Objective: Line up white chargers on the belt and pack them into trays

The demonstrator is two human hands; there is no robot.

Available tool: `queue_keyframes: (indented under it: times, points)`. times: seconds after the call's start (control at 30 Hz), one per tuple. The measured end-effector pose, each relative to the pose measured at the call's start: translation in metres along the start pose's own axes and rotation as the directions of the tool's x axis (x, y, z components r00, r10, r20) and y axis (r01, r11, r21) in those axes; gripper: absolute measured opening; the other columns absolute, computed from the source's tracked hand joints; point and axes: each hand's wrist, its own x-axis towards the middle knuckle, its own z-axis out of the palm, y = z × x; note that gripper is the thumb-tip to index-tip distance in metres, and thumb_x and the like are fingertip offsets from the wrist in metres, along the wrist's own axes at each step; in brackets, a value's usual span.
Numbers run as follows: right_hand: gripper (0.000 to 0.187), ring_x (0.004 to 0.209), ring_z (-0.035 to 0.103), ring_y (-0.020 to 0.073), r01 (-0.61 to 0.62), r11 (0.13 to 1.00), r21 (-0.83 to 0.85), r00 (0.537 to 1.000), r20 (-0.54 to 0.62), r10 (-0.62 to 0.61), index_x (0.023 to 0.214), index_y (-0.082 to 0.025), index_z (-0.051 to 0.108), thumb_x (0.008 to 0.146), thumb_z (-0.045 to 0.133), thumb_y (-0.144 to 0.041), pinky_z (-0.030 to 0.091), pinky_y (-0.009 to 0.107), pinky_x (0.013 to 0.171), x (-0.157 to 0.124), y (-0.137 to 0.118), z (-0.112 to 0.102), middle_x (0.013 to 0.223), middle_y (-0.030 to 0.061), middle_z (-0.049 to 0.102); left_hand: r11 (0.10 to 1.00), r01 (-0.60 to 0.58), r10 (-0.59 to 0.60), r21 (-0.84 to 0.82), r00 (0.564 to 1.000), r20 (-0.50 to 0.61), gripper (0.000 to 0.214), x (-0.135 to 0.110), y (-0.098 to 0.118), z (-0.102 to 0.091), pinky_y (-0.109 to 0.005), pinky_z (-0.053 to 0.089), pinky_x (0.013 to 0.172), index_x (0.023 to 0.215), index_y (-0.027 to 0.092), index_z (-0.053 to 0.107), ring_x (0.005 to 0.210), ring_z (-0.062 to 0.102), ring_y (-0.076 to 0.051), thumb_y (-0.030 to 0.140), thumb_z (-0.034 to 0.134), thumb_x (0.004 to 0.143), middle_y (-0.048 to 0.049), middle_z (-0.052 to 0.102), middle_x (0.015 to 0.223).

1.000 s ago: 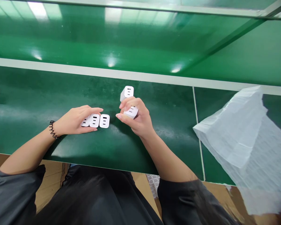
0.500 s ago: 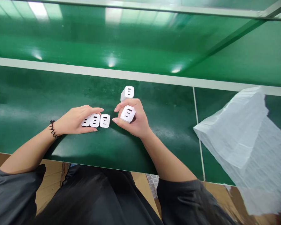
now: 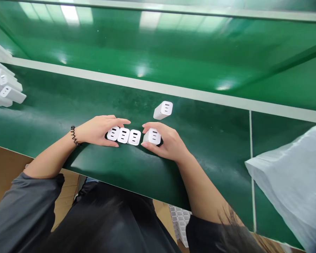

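Note:
Three white USB charger blocks (image 3: 123,135) stand side by side on the green table, their port faces up. My left hand (image 3: 96,130) cups the left end of this row, thumb along the near side and fingers along the far side. Just right of the row, my right hand (image 3: 168,140) grips another white charger (image 3: 153,136), also ports up. A narrow gap separates it from the row. Beyond my right hand a single charger (image 3: 163,110) stands alone, touched by neither hand.
A pile of white chargers (image 3: 7,88) lies at the far left. At the right, a translucent white plastic sheet (image 3: 292,175) hangs over the table's near edge. A green panel (image 3: 173,52) rises behind the table. Below the edge are white moulded trays (image 3: 180,219) and cardboard (image 3: 65,193).
My right hand has brought its charger down and closer to the row's right end. My left hand stays around the row. The view has turned left, bringing in the charger pile.

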Motion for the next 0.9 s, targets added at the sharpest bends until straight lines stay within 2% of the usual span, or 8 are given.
queue_keyframes:
  times: [0.1,0.33,0.73,0.9]
  points:
    - [0.04,0.088,0.072,0.0244,0.045,0.999,-0.005,0.998,0.043,-0.045,0.117,-0.022,0.057,0.089,0.066,-0.049,0.058,0.036,0.071,0.001,0.001,0.002,0.105,0.0092,0.074,1.0,0.012,-0.012,0.013,1.0,0.007,0.067,0.001,0.0,0.002,-0.027,0.044,0.075,0.142,0.019,0.043,0.093,0.061,-0.02,0.045,0.069,0.086,-0.0076,0.068,0.11]
    - [0.053,0.084,0.071,0.0237,0.099,0.995,-0.027,0.991,0.09,-0.096,0.127,-0.022,0.054,0.085,0.071,-0.05,0.057,0.035,0.066,0.002,-0.001,0.005,0.106,0.0091,0.074,1.0,-0.023,0.023,-0.002,1.0,-0.01,0.063,0.002,0.002,0.005,-0.029,0.046,0.078,0.139,0.019,0.045,0.096,0.061,-0.02,0.044,0.068,0.087,-0.0095,0.066,0.122]
    - [0.044,0.076,0.069,0.0215,0.147,0.986,-0.083,0.989,0.031,-0.144,0.12,-0.019,0.056,0.088,0.07,-0.047,0.053,0.032,0.06,0.004,-0.005,0.011,0.097,0.0087,0.075,0.999,-0.04,0.04,0.013,0.999,-0.02,0.061,0.003,0.003,0.005,-0.028,0.046,0.076,0.138,0.018,0.046,0.094,0.062,-0.02,0.043,0.068,0.087,-0.0086,0.068,0.118]
    - [0.041,0.071,0.069,0.0204,0.15,0.981,-0.127,0.989,-0.001,-0.151,0.116,-0.02,0.058,0.088,0.069,-0.046,0.051,0.032,0.058,0.004,-0.008,0.012,0.092,0.0068,0.075,0.998,-0.041,0.038,-0.042,0.998,-0.048,0.054,0.003,0.003,0.006,-0.027,0.047,0.077,0.135,0.019,0.049,0.099,0.062,-0.02,0.037,0.067,0.087,-0.0076,0.068,0.118]
